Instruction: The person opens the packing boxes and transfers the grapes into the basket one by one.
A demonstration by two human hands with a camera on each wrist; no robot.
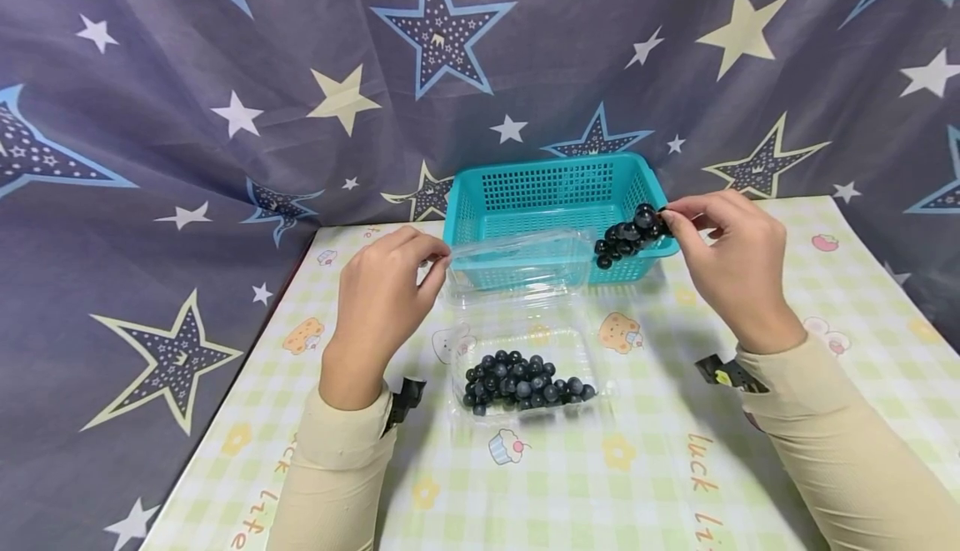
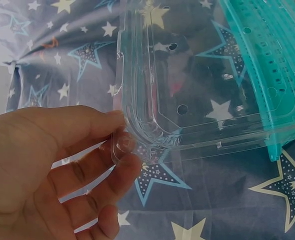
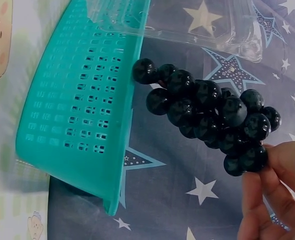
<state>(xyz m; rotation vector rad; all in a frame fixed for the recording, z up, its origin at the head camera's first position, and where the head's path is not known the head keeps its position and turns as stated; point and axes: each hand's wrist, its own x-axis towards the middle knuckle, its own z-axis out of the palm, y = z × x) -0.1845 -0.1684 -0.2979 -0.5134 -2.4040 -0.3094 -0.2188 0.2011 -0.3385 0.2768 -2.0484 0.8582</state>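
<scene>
My left hand pinches the corner of the raised lid of a clear plastic clamshell box between thumb and fingers. In the box's lower half, on the table, lies a bunch of dark grapes. With thumb and fingertips my right hand holds one end of another grape bunch. That bunch slants over the right front rim of a teal basket, just right of the lid. Some of the basket's front is seen through the clear lid.
The table has a checked cloth with cartoon prints. Behind the basket hangs a grey curtain with stars, close to the table's back edge. Straps with small black devices sit at both wrists.
</scene>
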